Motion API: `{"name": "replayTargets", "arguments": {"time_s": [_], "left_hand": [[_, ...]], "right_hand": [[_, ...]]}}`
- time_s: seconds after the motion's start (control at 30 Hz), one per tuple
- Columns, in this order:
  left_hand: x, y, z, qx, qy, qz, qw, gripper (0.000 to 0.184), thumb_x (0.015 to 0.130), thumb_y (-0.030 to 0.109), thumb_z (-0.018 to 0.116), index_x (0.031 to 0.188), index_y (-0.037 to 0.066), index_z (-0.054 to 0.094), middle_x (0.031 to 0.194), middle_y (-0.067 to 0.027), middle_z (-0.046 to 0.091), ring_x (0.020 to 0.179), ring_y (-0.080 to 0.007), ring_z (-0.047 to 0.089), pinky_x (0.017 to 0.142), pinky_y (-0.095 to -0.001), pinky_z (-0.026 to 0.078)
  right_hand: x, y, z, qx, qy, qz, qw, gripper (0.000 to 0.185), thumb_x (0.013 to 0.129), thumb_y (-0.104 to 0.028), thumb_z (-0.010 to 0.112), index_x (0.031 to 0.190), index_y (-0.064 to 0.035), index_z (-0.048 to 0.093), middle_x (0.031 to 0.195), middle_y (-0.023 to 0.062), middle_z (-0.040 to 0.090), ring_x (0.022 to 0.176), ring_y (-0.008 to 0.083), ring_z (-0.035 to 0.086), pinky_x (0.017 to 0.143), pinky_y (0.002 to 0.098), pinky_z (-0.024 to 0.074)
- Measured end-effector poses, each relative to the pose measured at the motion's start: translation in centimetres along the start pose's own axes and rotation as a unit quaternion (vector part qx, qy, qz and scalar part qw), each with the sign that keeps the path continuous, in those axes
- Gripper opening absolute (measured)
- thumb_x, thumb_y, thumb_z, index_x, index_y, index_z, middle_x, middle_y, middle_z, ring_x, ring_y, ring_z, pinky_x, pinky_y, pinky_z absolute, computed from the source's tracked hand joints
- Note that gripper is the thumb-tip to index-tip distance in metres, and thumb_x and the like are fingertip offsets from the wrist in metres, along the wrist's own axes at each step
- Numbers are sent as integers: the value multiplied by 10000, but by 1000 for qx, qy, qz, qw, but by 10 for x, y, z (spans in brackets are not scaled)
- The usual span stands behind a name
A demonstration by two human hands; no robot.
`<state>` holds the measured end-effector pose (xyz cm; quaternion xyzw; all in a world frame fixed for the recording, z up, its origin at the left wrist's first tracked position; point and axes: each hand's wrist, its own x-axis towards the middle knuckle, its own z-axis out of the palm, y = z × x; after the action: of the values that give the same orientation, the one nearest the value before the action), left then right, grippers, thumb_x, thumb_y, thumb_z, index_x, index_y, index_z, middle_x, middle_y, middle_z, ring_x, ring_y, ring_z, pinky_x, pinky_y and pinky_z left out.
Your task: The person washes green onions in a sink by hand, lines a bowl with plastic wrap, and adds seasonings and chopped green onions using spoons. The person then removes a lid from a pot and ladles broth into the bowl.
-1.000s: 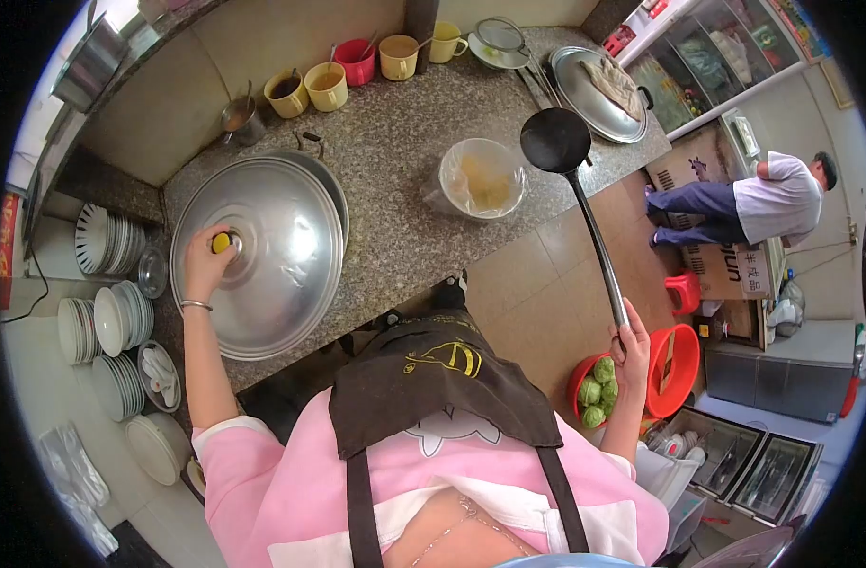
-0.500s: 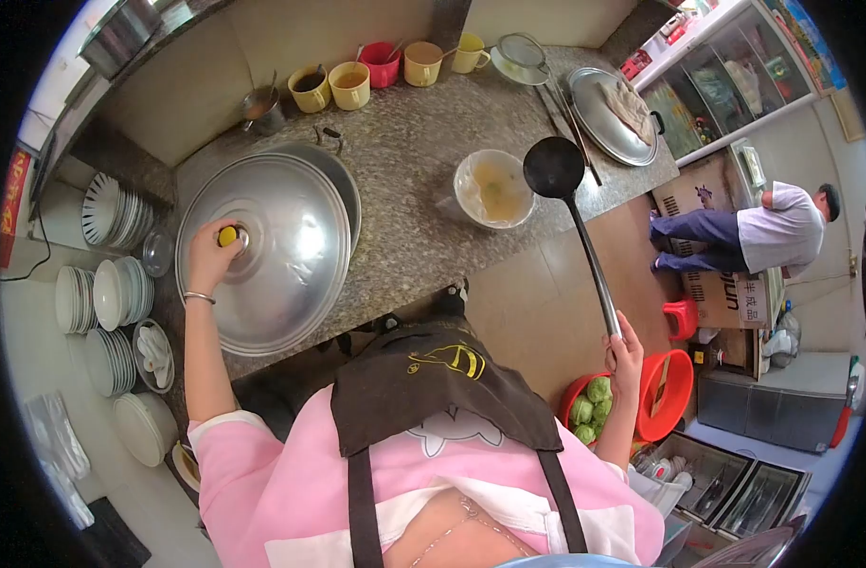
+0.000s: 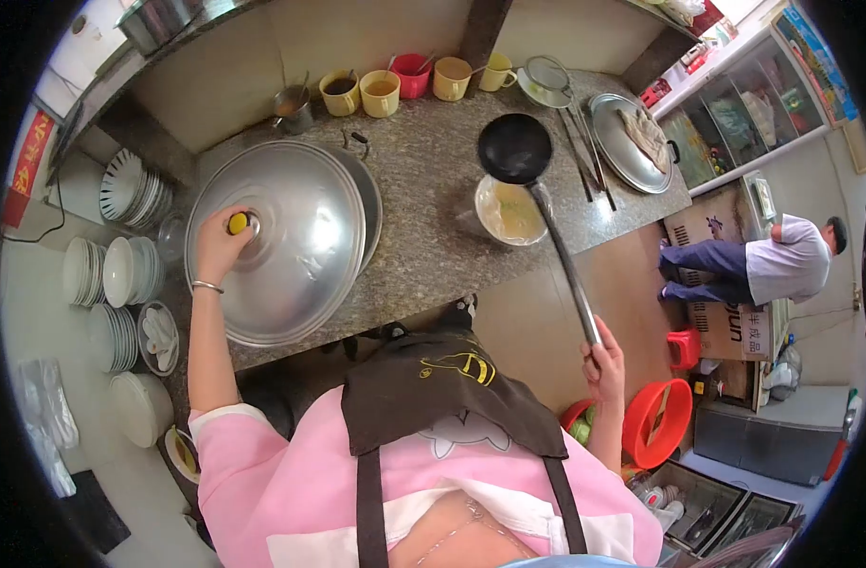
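Observation:
My left hand (image 3: 221,244) is closed round the yellow knob (image 3: 239,222) of a large silver lid (image 3: 305,256). The lid lies over a metal pan (image 3: 371,213) whose rim and handle show at its right side. In my right hand (image 3: 604,362) is the end of a long ladle (image 3: 572,275). Its dark round bowl (image 3: 515,149) hangs over the counter, beside the upper edge of a bag-lined bowl (image 3: 510,212) with yellowish food in it. The ladle's shaft passes in front of that bowl's right part.
Several cups (image 3: 380,93) line the wall behind the stone counter (image 3: 423,175). Tongs (image 3: 584,156) and a covered pan (image 3: 627,156) sit at the counter's right. Stacked plates (image 3: 116,338) stand left. Another person (image 3: 788,257) stands far right, near red basins (image 3: 657,424).
The ladle has swung left, from right of the bag-lined bowl to just above and across it. My right hand has moved slightly left. My left hand keeps its hold on the knob. The view has shifted.

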<state>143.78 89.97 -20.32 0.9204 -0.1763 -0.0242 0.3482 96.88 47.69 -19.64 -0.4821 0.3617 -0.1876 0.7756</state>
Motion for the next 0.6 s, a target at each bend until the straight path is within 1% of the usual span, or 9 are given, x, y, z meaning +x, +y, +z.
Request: {"name": "replayTargets", "arguments": {"time_s": [0.1,0.13,0.2,0.3,0.33,0.4,0.43,0.47,0.6], "left_hand": [[4,6,-2,-4,16,13,1000,318,638,139,648,939,34,655,914,-154,624,860,-289,602,773,-333,463],[6,8,-1,3,26,31,999,318,640,142,650,938,32,654,903,-155,624,853,-290,602,769,-334,463],[12,10,6,9,29,40,999,318,641,146,653,937,30,653,900,-156,624,850,-296,600,769,-339,462],[21,17,22,24,23,52,998,318,644,152,654,938,30,652,913,-158,622,851,-312,595,770,-349,461],[23,18,27,38,20,52,998,318,647,155,653,941,33,652,929,-160,620,856,-320,592,771,-355,461],[30,16,41,63,12,57,996,315,651,162,654,943,46,654,965,-158,615,869,-329,587,780,-368,463],[33,10,51,59,9,51,997,310,652,166,656,940,51,654,972,-159,613,878,-329,585,788,-373,463],[35,9,58,56,6,44,997,304,654,170,657,936,55,655,979,-159,612,887,-330,583,797,-379,463],[51,-4,88,80,-9,42,996,301,651,179,675,926,58,653,988,-163,610,933,-338,566,845,-392,447]], "right_hand": [[14,17,36,-129,-43,26,990,495,822,-40,541,1307,-34,443,722,-17,520,455,12,347,398,174,265],[16,24,47,-127,-42,24,991,495,822,-40,541,1307,-34,443,722,-17,520,455,12,347,398,174,265],[21,36,66,-210,-110,20,971,482,837,-34,518,1312,-37,434,795,23,587,470,11,360,409,164,279],[22,33,82,-235,-127,24,963,479,838,-46,532,1307,-28,438,802,19,594,486,15,357,425,171,279],[23,31,79,-234,-120,15,965,479,838,-46,532,1307,-28,438,802,19,594,486,15,357,425,171,279],[20,32,69,-158,-85,44,983,482,835,-46,533,1307,-27,437,799,22,598,486,17,361,426,170,278],[18,29,61,-133,-63,55,988,503,811,-85,582,1299,-53,462,785,0,590,500,21,372,438,179,287],[14,26,52,-132,-59,48,988,503,811,-85,582,1299,-53,462,785,0,590,500,21,372,438,179,287],[1,13,25,-189,25,-40,981,485,826,-64,563,1301,-58,462,819,14,606,518,22,411,448,178,337]]}}
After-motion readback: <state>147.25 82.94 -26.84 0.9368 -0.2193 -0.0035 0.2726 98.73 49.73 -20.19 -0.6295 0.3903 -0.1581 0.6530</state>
